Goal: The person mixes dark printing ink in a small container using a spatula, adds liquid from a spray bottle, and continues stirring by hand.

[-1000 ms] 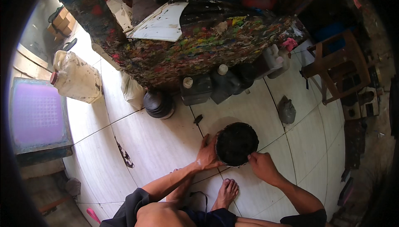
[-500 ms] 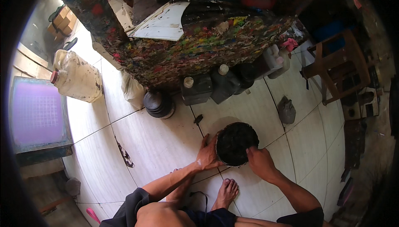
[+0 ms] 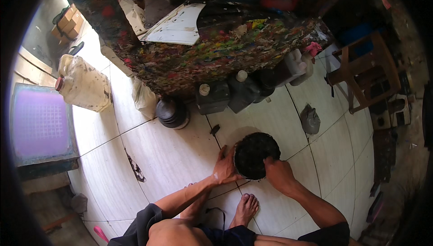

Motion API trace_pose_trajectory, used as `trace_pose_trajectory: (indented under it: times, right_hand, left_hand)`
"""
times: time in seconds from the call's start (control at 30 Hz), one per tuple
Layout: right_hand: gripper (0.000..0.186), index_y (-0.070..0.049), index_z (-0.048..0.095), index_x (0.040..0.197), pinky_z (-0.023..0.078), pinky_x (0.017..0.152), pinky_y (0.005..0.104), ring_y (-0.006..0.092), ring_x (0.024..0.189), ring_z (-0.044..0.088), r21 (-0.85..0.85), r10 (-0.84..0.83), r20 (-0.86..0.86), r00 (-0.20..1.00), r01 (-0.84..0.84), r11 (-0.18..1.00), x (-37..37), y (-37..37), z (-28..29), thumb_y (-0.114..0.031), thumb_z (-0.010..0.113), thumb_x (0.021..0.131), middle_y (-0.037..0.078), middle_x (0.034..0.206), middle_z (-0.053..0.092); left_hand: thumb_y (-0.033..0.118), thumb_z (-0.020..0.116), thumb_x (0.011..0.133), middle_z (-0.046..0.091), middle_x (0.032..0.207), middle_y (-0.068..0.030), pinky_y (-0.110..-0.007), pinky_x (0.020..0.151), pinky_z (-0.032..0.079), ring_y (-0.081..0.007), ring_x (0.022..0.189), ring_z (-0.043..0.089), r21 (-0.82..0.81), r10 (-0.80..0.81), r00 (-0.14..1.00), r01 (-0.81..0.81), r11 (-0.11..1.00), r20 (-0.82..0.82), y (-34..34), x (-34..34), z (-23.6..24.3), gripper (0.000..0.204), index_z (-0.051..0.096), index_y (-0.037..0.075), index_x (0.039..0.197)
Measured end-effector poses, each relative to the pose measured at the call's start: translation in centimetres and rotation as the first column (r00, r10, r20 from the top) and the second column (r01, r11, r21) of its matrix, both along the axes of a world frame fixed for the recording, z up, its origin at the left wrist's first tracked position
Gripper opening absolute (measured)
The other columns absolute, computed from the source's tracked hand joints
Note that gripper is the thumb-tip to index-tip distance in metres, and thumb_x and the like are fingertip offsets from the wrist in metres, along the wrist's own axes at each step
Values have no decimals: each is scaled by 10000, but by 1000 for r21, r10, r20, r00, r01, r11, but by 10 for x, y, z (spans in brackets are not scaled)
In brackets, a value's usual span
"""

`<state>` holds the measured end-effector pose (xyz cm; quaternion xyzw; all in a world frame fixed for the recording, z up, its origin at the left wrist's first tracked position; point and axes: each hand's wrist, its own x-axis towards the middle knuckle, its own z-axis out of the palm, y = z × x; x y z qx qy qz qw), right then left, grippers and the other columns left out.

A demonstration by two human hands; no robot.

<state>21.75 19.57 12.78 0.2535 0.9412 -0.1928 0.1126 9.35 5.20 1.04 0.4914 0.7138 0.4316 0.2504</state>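
Note:
A round tub (image 3: 249, 178) with a pale, crusted rim stands on the tiled floor in front of my feet. Its inside is black, coated or filled with dark stuff. Against its left side lies my left hand (image 3: 223, 167), the fingers wrapped round the outer wall and the palm steadying it. Over the right part of the opening, my right hand (image 3: 278, 174) is closed with its fingertips dipping past the rim. Whatever those fingers hold is lost against the black inside.
Dark jerrycans (image 3: 213, 97) and a black lidded container (image 3: 172, 113) line a paint-crusted bench (image 3: 216, 61). A stained plastic canister (image 3: 85, 84) and a purple mesh frame (image 3: 41, 124) stand left. To the right are a crumpled grey bag (image 3: 310, 119) and a brown stool (image 3: 372, 72).
My right hand has shifted slightly left within the tub's opening. My left hand and the tub stay almost where they were.

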Motion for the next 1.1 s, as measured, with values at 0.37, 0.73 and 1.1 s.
trace_pose_trajectory:
  times: [0.37,0.73,1.1]
  right_hand:
    - [121,38,558,803,474,543,465,403,615,601,8,72,178,981,-74,997,18,3,-3,-63,498,833,235,656,589]
    - [206,31,551,746,470,517,455,407,593,592,-130,-39,-92,995,26,991,10,-11,21,-111,492,883,229,585,565]
    - [81,19,538,809,484,472,389,320,538,619,206,164,22,986,-165,964,13,8,-16,-23,544,740,183,599,593]
  left_hand:
    - [636,542,718,229,1474,-177,-531,1093,90,-286,1385,164,-74,-42,998,46,996,55,-1,-3,7,946,266,60,1415]
    - [635,550,705,215,1477,-186,-524,1090,102,-283,1385,174,-120,-51,997,58,991,59,0,-6,16,974,243,50,1419]
    - [640,551,709,197,1482,-189,-526,1092,85,-284,1391,155,-14,-41,999,40,999,-28,3,-1,8,976,227,64,1427]
